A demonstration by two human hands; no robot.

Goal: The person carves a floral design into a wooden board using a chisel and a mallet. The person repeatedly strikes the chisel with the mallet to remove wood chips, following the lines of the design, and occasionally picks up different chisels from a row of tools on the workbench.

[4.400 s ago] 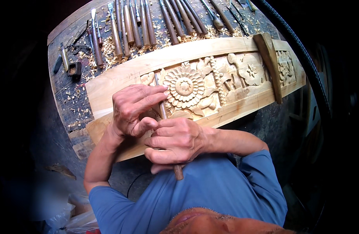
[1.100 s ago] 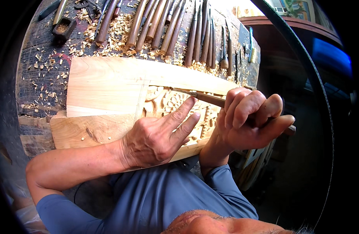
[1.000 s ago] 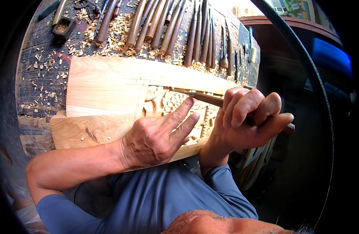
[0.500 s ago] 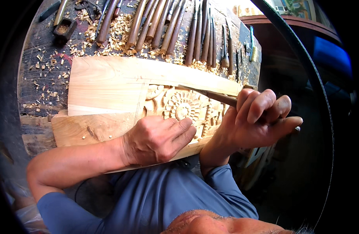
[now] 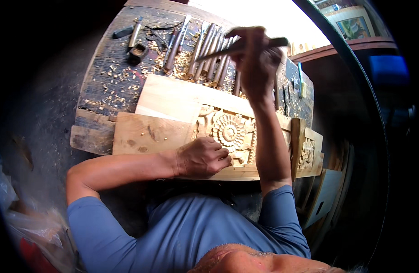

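Observation:
A pale wooden panel [image 5: 171, 98] lies in front of me, carved with a round flower [image 5: 229, 131] and leafy relief. On its near part, just below the flower, my left hand [image 5: 204, 157] rests with curled fingers. What those fingers hold, if anything, is hidden. My right hand [image 5: 259, 66] is raised over the far side of the panel, somewhat blurred, gripping a carving chisel [image 5: 278, 42]. Its thin end points left, across a row of other chisels [image 5: 204, 59] with wooden handles.
Wood shavings [image 5: 114, 84] litter the dark workbench [image 5: 93, 91]. A small dark box [image 5: 137, 53] stands at its far left. An upright wooden piece [image 5: 297, 141] crosses the panel's right part. A brush [image 5: 303, 86] lies at the far right.
My right hand has swung from the panel's right side up and away, over the chisel row, with the chisel in it. The view has shifted; my left hand stays on the panel.

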